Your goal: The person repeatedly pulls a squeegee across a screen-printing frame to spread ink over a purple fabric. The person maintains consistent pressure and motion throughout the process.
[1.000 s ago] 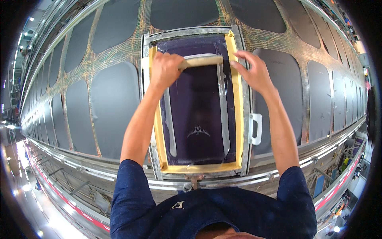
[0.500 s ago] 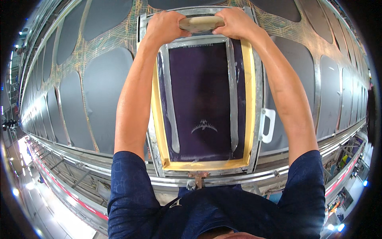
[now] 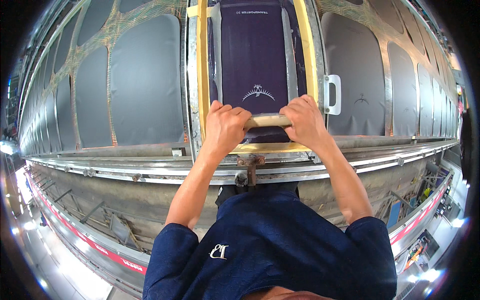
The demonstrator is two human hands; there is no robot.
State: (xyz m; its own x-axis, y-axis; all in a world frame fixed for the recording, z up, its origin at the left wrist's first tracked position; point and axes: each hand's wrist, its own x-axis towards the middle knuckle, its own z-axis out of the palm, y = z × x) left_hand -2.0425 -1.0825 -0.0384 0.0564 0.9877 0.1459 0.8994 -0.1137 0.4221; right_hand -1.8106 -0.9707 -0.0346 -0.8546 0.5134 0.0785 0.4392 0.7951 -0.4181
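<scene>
A wooden-handled squeegee (image 3: 267, 120) lies crosswise over the near end of a dark purple printing screen (image 3: 252, 55). My left hand (image 3: 225, 125) is wrapped round its left end, and my right hand (image 3: 305, 120) grips the right end. The blade under the handle is mostly hidden. A pale crescent design with a small figure (image 3: 258, 93) shows on the mesh just beyond the squeegee. Yellow tape (image 3: 202, 65) lines the screen's metal frame (image 3: 193, 100), and grey tape strips run down both sides of the mesh.
A white handle (image 3: 334, 95) sticks out from the frame's right side. Dark grey cut panels (image 3: 145, 80) lie in rows on the long table to both sides; one panel (image 3: 355, 70) at right bears a similar design. A metal rail (image 3: 200, 177) with a clamp (image 3: 242, 178) runs along the near edge.
Both hands have drawn the squeegee from the screen's far end to its near end, toward my body. My arms are now bent, and the view has shifted.
</scene>
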